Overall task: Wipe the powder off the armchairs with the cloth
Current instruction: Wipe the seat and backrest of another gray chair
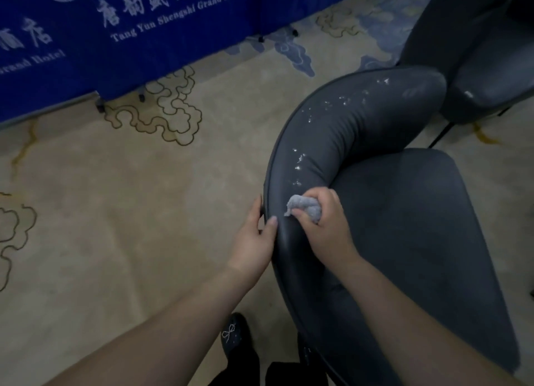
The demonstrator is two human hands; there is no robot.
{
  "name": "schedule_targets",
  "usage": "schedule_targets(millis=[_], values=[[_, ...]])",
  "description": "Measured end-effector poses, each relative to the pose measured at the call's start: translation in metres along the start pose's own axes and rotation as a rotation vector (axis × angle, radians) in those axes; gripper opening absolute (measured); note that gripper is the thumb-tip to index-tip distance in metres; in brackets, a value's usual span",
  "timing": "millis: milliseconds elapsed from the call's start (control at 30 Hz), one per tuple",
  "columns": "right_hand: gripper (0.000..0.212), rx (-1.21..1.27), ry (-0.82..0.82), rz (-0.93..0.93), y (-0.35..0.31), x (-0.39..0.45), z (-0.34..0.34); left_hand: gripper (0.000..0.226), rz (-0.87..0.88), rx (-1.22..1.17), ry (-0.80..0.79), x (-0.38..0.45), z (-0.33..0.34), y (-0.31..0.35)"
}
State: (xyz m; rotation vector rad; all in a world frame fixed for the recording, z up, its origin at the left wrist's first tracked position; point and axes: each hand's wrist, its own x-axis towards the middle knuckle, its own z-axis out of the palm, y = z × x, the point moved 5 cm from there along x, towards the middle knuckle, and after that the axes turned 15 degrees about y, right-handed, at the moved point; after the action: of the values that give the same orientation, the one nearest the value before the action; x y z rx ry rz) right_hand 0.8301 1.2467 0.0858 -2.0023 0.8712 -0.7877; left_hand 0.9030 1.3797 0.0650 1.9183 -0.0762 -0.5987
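Seen from above, two bare forearms reach forward over a dark grey armchair [404,227]. Nearest the viewer, below the arms, a black shoe [234,335] with a small sparkling bow stands on the carpet, just left of the chair's base.

The right hand [323,227] is clenched around a bunched pale grey cloth [303,206], pressing it onto the top of the chair's curved padded backrest. Part of the cloth sticks out to the left of the fingers. The left hand [255,241] sits just left of the right one, fingers loosely curled over the outer edge of the same backrest, thumb on top, gripping the rim. The two hands are near each other but not touching.

White powder [299,166] lies in flecks on the backrest just beyond the cloth, and more powder is scattered farther along the curve, well away from the hands toward the chair's far end. To the right of the right hand spreads the chair's wide seat cushion.

Beyond the powdered end stands a second dark armchair [476,53], close beside the first.

To the left of the hands and beyond them stretches a beige carpet [130,212] with outlined cloud patterns in gold and blue. Farthest away, up and left of the hands, a blue banner [130,39] on small feet carries white Chinese characters and the words "Tang Yun Shengshi Grand Hotel"; "Grand Hotel" shows again at its left edge.
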Motion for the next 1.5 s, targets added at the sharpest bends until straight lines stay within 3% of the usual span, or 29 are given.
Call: schedule_targets(millis=[100, 200, 400, 667, 833, 1000, 1233, 1500], values=[[0.022, 0.019, 0.116, 0.175, 0.013, 0.026, -0.003, 0.054, 0.009, 0.033, 0.131, 0.013, 0.019, 0.013], [0.026, 0.065, 0.199, 0.231, 0.018, 0.052, 0.001, 0.051, 0.072, 0.169, 0.320, 0.012, 0.029, 0.018], [0.043, 0.079, 0.164, 0.004, 0.017, 0.023, 0.001, 0.053, 0.132, 0.266, 0.423, 0.011, 0.032, 0.016], [0.041, 0.037, 0.054, -0.033, 0.022, 0.056, 0.008, 0.061, 0.190, 0.315, 0.425, 0.007, 0.035, 0.022], [0.035, 0.101, 0.015, -0.142, 0.017, 0.018, -0.001, 0.066, 0.180, 0.342, 0.423, 0.006, 0.034, 0.023], [0.035, 0.023, 0.120, -0.092, 0.017, 0.075, 0.019, 0.065, 0.196, 0.458, 0.382, 0.004, 0.035, 0.025], [0.036, 0.108, 0.032, -0.142, 0.013, 0.028, 0.007, 0.064, 0.156, 0.579, 0.329, 0.005, 0.036, 0.027], [0.035, 0.033, 0.107, -0.154, 0.012, 0.101, 0.035, 0.061, 0.173, 0.583, 0.369, 0.005, 0.037, 0.026]])
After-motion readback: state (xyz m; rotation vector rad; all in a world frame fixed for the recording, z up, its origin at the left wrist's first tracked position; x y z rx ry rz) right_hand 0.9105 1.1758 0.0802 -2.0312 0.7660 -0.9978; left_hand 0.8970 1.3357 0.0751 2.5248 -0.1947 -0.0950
